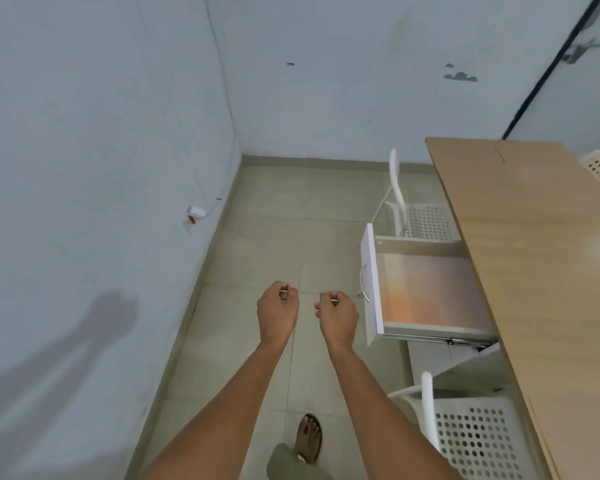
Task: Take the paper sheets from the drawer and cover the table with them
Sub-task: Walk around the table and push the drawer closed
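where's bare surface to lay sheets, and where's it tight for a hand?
Free: the whole visible table top, from its wall-side end to the near edge. The open drawer is clear from above. Tight: under the table edge, where two white chairs, far and near, flank the drawer. Both hands, left and right, are fisted over the floor.

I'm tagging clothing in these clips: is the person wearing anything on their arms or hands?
No. Both forearms are bare to the bottom edge of the view, with no sleeves, watch or bracelets showing. The left hand and right hand are ungloved, and no rings can be made out.
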